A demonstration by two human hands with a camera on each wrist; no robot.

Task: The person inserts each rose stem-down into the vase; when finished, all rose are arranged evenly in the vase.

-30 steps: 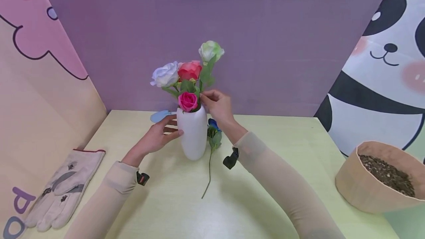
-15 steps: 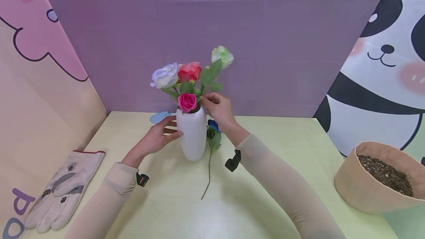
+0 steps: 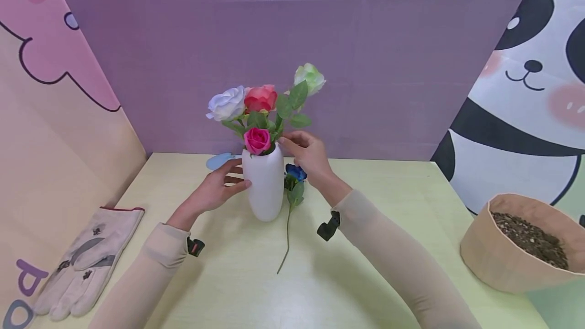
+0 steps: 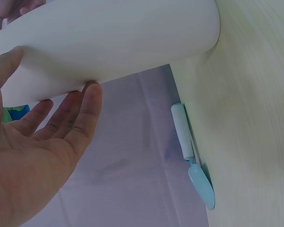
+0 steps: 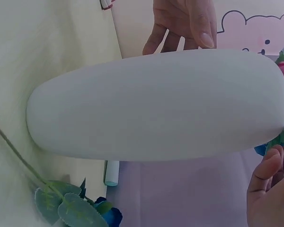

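Observation:
My left hand (image 3: 212,189) holds the white vase (image 3: 265,192) upright from its left side, thumb in front and fingers reaching behind it. In the left wrist view those fingertips (image 4: 92,90) lie on the vase's side. Just above the mouth on the right, my right hand (image 3: 311,156) pinches near the stem of the pale green rose (image 3: 311,79), which leans out to the right. The vase also bears a pale lilac rose (image 3: 227,104), a coral-red rose (image 3: 261,98) and a magenta rose (image 3: 257,141). The stem ends inside the vase are hidden.
A blue rose (image 3: 296,171) lies on the table right of the vase, its stem toward me. Behind the vase lies a light-blue trowel (image 4: 202,184). Work gloves (image 3: 91,263) lie at the left, and a tan soil-filled pot (image 3: 498,253) stands at the right.
The pale green rose has tipped to the right and slightly down, its leaves fanning outward. My right hand has shifted a little right and down. The left hand and vase stay put.

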